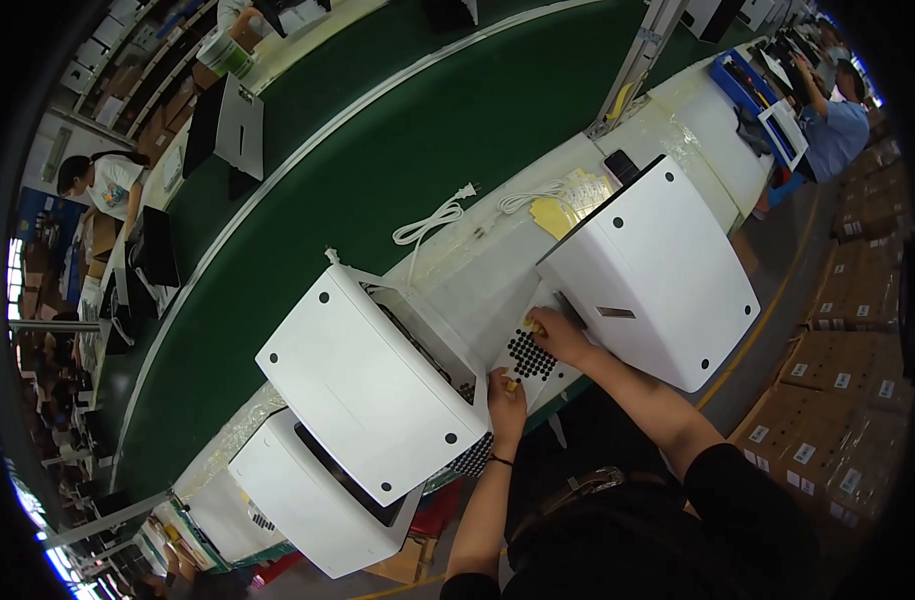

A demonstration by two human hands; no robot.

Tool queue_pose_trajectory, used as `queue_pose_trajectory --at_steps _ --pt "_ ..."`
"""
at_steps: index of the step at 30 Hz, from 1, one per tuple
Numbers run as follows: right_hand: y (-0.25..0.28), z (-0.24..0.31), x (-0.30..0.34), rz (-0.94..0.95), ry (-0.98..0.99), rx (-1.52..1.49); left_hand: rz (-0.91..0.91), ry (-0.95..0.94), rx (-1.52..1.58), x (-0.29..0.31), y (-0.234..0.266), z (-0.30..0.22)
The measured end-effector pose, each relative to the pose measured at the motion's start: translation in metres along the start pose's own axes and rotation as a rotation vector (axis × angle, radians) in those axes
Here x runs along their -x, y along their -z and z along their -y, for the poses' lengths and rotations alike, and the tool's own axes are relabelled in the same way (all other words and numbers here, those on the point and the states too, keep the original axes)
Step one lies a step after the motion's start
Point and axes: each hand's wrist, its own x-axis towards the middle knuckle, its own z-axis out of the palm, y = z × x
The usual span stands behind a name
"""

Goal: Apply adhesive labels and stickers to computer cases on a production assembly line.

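A white sheet with rows of small black round pads [531, 357] lies between my two hands on the bench. My left hand [508, 402] is at its left edge, fingers curled, beside the corner of a white appliance housing [368, 390]. My right hand [561, 338] has its fingers pinched together at the sheet's upper edge. Yellow shows at the fingertips of both hands; what they hold, if anything, is too small to make out. To the right stands another white housing [653, 275] with a black round foot near each corner; the left housing has such feet too.
A third white housing [313, 500] stands at the lower left. A green conveyor belt [348, 190] curves past beyond the bench. White power cords [433, 218], yellow sheets [556, 215] and a black phone [621, 165] lie further off. Stacked cartons [818, 440] stand at right; other people work farther away.
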Motion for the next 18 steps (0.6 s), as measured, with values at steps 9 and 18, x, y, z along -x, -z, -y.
queue_pose_trajectory --at_steps 9,18 --pt "-0.002 -0.002 0.000 -0.022 0.028 -0.005 -0.176 0.016 -0.256 -0.007 -0.019 0.005" --pt "0.003 -0.007 0.001 0.003 -0.024 -0.054 -0.120 0.110 -0.214 0.003 0.004 -0.006"
